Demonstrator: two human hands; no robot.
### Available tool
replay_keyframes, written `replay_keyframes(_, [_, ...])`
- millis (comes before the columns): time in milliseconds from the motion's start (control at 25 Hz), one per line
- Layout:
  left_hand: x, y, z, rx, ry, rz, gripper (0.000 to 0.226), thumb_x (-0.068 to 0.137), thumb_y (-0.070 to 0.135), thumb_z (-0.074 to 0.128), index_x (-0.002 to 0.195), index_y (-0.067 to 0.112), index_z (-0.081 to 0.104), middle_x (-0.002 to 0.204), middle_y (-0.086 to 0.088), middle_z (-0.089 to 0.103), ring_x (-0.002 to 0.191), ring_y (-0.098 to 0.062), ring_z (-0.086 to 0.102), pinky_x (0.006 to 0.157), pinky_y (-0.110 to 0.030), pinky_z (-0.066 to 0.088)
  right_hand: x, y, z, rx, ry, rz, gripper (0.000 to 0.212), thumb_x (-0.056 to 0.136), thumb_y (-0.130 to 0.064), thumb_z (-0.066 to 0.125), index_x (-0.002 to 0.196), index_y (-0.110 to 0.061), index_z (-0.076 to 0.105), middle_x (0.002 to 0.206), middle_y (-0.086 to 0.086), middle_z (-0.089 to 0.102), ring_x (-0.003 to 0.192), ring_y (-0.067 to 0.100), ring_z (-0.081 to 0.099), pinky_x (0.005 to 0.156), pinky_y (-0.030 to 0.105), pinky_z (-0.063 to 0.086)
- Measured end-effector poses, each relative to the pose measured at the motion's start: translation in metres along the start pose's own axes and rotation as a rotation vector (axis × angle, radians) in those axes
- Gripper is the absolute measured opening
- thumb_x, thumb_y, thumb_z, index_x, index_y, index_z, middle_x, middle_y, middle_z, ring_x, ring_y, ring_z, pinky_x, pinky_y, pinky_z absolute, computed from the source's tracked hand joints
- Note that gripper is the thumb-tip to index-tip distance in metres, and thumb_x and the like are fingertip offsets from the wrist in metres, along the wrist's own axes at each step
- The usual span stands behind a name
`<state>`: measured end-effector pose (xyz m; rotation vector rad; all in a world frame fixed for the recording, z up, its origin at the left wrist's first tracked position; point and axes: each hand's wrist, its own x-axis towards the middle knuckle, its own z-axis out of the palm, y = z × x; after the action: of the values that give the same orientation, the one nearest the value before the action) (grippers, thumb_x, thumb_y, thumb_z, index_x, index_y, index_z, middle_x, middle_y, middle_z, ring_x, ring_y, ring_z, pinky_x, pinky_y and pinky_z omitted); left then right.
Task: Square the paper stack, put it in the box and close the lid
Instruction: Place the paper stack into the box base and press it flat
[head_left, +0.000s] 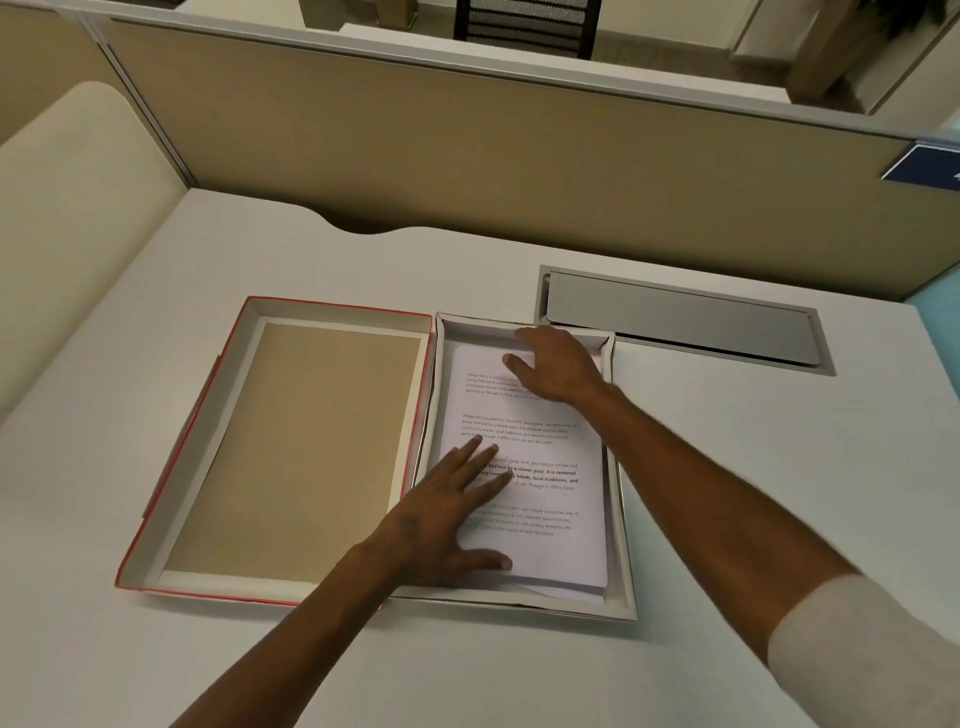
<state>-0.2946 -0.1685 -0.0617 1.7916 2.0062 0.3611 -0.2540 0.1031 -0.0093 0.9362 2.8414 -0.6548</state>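
The paper stack (535, 457) lies flat inside the box (626, 545), which sits open on the white worktop (779, 467). The sheets near the bottom of the stack stick out a little at the near edge, so the stack is not quite even.

The left hand (447, 514) lies flat on the near part of the paper stack, with its fingers (480, 457) spread out and holding nothing. The right hand (558, 366) rests on the far end of the paper stack, by the far wall of the box; its fingers are loose and not gripping anything.

The lid (291, 441) lies upside down just left of the box, touching its side. It has a red edge and a brown inside.

A grey metal flap (680, 325) is set in the worktop just behind the box, to the right. A tan wall panel (467, 156) stands well behind the box.
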Motion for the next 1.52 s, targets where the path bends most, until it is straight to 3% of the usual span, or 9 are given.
replay_keyframes(120, [0.001, 0.004, 0.004, 0.041, -0.041, -0.066, 0.095, 0.086, 0.087, 0.029, 0.164, 0.038, 0.006, 0.173, 0.007, -0.012, 0.156, -0.014, -0.025, 0.13, -0.045, -0.005, -0.053, 0.01, 0.025, 0.11, 0.211, 0.098, 0.058, 0.095, -0.047, 0.056, 0.143, -0.013, 0.052, 0.151, 0.008, 0.048, 0.143, 0.027, 0.039, 0.116, 0.04, 0.033])
replay_keyframes(240, [0.004, 0.004, 0.008, 0.128, -0.103, -0.054, 0.095, 0.089, 0.08, 0.036, 0.164, 0.032, 0.006, 0.173, 0.001, -0.011, 0.158, -0.019, -0.019, 0.131, -0.045, -0.002, -0.086, 0.015, 0.046, -0.018, 0.124, 0.145, 0.067, 0.093, -0.053, 0.054, 0.148, -0.015, 0.046, 0.159, 0.008, 0.037, 0.15, 0.026, 0.025, 0.122, 0.043, 0.022])
replay_keyframes(400, [0.007, 0.0, 0.0, 0.131, -0.13, -0.02, 0.094, 0.088, 0.077, 0.042, 0.164, 0.031, 0.011, 0.173, 0.0, -0.008, 0.159, -0.019, -0.016, 0.126, -0.037, -0.014, -0.1, 0.014, 0.054, -0.053, 0.094, 0.18, 0.073, 0.094, -0.059, 0.049, 0.154, -0.019, 0.035, 0.166, 0.004, 0.02, 0.154, 0.024, 0.013, 0.123, 0.042, 0.014])
replay_keyframes(480, [0.005, 0.002, -0.001, 0.105, -0.122, -0.029, 0.094, 0.087, 0.078, 0.043, 0.164, 0.033, 0.012, 0.172, 0.002, -0.01, 0.158, -0.017, -0.019, 0.125, -0.037, -0.015, -0.107, 0.012, 0.051, -0.013, 0.148, 0.198, 0.074, 0.094, -0.059, 0.049, 0.155, -0.02, 0.032, 0.167, 0.004, 0.017, 0.154, 0.023, 0.012, 0.122, 0.041, 0.017])
replay_keyframes(640, [0.002, 0.008, 0.003, 0.086, -0.103, -0.064, 0.092, 0.089, 0.076, 0.043, 0.164, 0.032, 0.012, 0.173, 0.001, -0.011, 0.158, -0.019, -0.018, 0.129, -0.042, -0.01, -0.145, 0.007, 0.06, 0.132, 0.283, 0.241, 0.072, 0.092, -0.059, 0.054, 0.152, -0.022, 0.038, 0.163, 0.003, 0.029, 0.149, 0.024, 0.029, 0.115, 0.04, 0.034])
replay_keyframes(840, [0.002, 0.013, 0.005, 0.107, -0.098, -0.08, 0.091, 0.091, 0.073, 0.045, 0.164, 0.031, 0.012, 0.173, 0.0, -0.009, 0.16, -0.021, -0.014, 0.131, -0.044, -0.006, -0.174, 0.009, 0.088, -0.091, 0.074, 0.213, 0.077, 0.097, -0.06, 0.038, 0.16, -0.021, 0.016, 0.169, 0.004, 0.0, 0.155, 0.023, -0.002, 0.123, 0.038, 0.012])
replay_keyframes(1040, [-0.001, 0.016, 0.001, 0.1, -0.078, -0.085, 0.091, 0.091, 0.073, 0.046, 0.164, 0.03, 0.013, 0.174, -0.001, -0.006, 0.161, -0.02, -0.01, 0.132, -0.043, -0.002, -0.173, 0.001, 0.088, -0.113, 0.107, 0.246, 0.075, 0.096, -0.062, 0.038, 0.157, -0.02, 0.024, 0.168, 0.003, 0.011, 0.155, 0.023, 0.008, 0.122, 0.038, 0.015])
replay_keyframes(1320, [-0.009, 0.013, -0.032, 0.028, 0.151, -0.152, 0.084, 0.093, 0.067, 0.05, 0.162, 0.029, 0.023, 0.174, -0.001, 0.007, 0.162, -0.023, 0.0, 0.129, -0.043, 0.005, -0.173, 0.0, 0.055, -0.042, 0.257, 0.19, 0.08, 0.093, -0.064, 0.043, 0.158, -0.021, 0.023, 0.167, 0.003, 0.015, 0.154, 0.023, 0.014, 0.121, 0.037, 0.017])
replay_keyframes(1520, [-0.024, 0.001, -0.065, 0.009, 0.336, -0.248, 0.091, 0.092, 0.069, 0.05, 0.164, 0.029, 0.013, 0.174, -0.004, 0.005, 0.161, -0.027, -0.002, 0.129, -0.048, 0.008, -0.168, -0.011, 0.029, -0.148, 0.361, 0.11, 0.095, 0.087, -0.077, 0.035, 0.16, -0.025, 0.003, 0.168, 0.005, -0.007, 0.155, 0.026, -0.006, 0.121, 0.045, 0.0])
